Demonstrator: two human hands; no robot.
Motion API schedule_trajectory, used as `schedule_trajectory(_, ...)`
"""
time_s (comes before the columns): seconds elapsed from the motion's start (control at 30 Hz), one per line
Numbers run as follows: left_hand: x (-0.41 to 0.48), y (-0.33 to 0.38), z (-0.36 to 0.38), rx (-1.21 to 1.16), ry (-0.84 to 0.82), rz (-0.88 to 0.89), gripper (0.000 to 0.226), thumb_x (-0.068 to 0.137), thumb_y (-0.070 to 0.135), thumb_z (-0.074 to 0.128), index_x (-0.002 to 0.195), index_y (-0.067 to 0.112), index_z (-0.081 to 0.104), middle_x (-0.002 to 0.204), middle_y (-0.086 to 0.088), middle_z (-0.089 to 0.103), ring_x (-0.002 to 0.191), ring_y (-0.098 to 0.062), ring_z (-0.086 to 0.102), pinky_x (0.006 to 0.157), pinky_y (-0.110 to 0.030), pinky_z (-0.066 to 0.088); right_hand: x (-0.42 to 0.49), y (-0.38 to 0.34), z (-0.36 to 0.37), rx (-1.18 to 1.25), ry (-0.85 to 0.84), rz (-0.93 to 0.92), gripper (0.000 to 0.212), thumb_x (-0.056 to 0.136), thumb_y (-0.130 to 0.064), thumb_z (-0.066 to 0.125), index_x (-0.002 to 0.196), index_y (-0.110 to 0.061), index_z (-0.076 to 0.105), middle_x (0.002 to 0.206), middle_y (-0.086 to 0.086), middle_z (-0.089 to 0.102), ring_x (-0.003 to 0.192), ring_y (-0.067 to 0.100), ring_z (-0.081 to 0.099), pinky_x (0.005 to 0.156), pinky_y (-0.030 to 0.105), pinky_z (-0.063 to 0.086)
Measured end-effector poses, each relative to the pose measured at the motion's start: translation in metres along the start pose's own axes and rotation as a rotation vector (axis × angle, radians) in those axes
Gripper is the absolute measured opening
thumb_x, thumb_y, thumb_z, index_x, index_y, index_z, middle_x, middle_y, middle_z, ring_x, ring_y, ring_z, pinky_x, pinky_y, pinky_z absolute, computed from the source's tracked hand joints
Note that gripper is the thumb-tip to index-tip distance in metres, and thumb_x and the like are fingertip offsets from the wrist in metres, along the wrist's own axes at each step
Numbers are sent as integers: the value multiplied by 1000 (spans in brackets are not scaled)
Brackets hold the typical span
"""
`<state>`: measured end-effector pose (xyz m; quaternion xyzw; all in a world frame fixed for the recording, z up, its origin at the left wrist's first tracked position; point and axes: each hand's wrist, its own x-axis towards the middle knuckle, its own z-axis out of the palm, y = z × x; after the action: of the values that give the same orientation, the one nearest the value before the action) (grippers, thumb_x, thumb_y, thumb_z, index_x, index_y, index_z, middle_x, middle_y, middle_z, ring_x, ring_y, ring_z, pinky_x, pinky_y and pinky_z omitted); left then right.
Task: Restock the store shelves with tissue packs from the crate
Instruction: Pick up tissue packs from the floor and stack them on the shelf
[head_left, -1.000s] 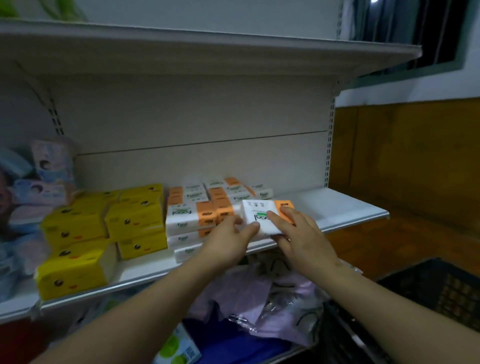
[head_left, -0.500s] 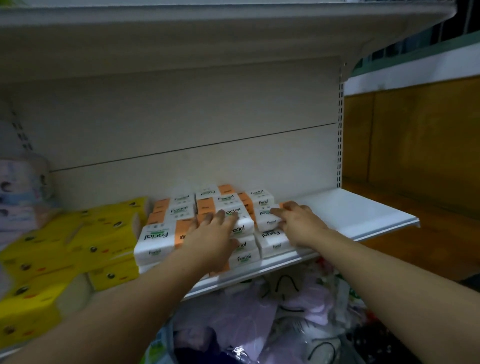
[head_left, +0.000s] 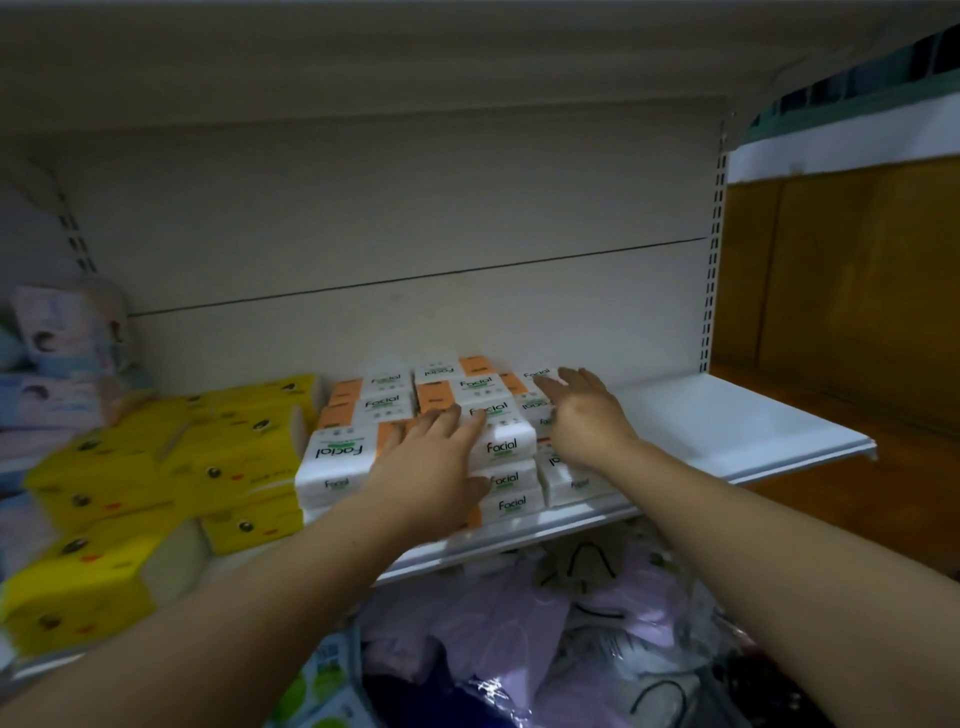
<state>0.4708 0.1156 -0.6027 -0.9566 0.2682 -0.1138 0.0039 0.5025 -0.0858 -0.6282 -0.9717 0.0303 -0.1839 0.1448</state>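
Shelf (head_left: 727, 431), left hand (head_left: 431, 462) flat on tissue packs (head_left: 337, 452), right hand (head_left: 587, 421) open, reached farther back

Hands: two, a left hand (head_left: 431, 462) and a right hand (head_left: 587, 421). Yellow tissue packs (head_left: 104, 473): at least five. White-and-orange Facial packs (head_left: 337, 457): ten or more, exact count obscured.

A shop. A white metal shelf (head_left: 727, 431) on slotted uprights (head_left: 715, 260) carries stacked tissue packs (head_left: 337, 452). Yellow packs (head_left: 234, 457) sit left

A brown wood-panelled wall (head_left: 852, 291) runs beneath a green-framed window (head_left: 878, 70), dimly lit.
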Motion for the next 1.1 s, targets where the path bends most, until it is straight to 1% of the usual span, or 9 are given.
schedule_trajectory(0.13, -32, -13, -2, -25, 35, 15, 71, 92, 48, 44, 149, 29, 5, 159, 2, 3, 146, -19, 2, 119, -43, 6, -44, -43, -19, 183, 198, -148, 42, 99, -20, 37, 142, -18, 40, 149, 8, 33, 138, 22, 23, 115, 35, 20)
schedule_trajectory(0.2, -51, -24, -1, -48, 43, -5, 73, 92, 49, 45, 150, 29, 5, 159, 2, 1, 147, -18, 0, 119, -43, 7, -69, -70, -23, 194, 211, -231, 41, 99, -24, 39, 139, -18, 45, 146, 6, 37, 136, 21, 27, 113, 32, 19)
schedule_trajectory(0.33, -98, -54, 8, -74, 57, -43, 74, 91, 48, 47, 150, 29, 6, 159, 1, 3, 147, -18, 1, 118, -40, 9, -115, -120, -15, 199, 230, -419, 46, 88, -33, 42, 123, -9, 60, 129, 14, 55, 122, 31, 47, 106, 35, 31)
schedule_trajectory(0.57, -191, -117, 63, -198, -3, -118, 70, 90, 43, 53, 148, 24, 20, 158, -2, 10, 146, -19, 7, 118, -39, 15, -184, -182, 69, 194, -150, -502, 49, 93, -40, 44, 136, -16, 48, 141, 5, 44, 132, 20, 34, 109, 24, 19)
schedule_trajectory(0.67, -224, -133, 99, -256, -66, -196, 68, 91, 42, 52, 148, 23, 20, 159, -2, 9, 146, -19, 6, 118, -36, 13, -200, -191, 118, 199, -243, -495, 63, 87, -52, 33, 132, -13, 53, 137, 9, 49, 128, 24, 41, 108, 27, 24)
schedule_trajectory(0.8, -269, -146, 162, -378, -147, -324, 67, 92, 39, 53, 148, 20, 22, 158, -4, 10, 146, -20, 7, 117, -30, 11, -226, -194, 184, 244, -422, -477, 45, 96, -34, 49, 135, -14, 49, 137, 6, 47, 129, 23, 39, 107, 26, 25)
schedule_trajectory(0.9, -296, -146, 210, -514, -237, -457, 66, 92, 38, 53, 148, 20, 23, 158, -3, 12, 146, -18, 8, 116, -30, 14, -250, -186, 238, 249, -531, -487, 43, 97, -33, 48, 137, -17, 46, 138, 4, 45, 131, 20, 36, 107, 26, 26)
schedule_trajectory(1.03, -325, -137, 270, -656, -350, -609, 70, 84, 44, 53, 144, 14, 33, 152, -9, 29, 140, -20, 27, 110, -25, 24, -293, -171, 307, 235, -762, -386, 45, 97, -37, 46, 138, -21, 44, 138, 4, 46, 128, 20, 40, 104, 26, 30)
schedule_trajectory(1.1, -337, -132, 292, -706, -418, -664, 59, 89, 34, 55, 140, 10, 38, 146, -10, 38, 134, -23, 37, 103, -25, 30, -314, -163, 332, 263, -850, -276, 44, 95, -35, 50, 136, -19, 47, 137, 6, 50, 124, 21, 46, 100, 25, 33)
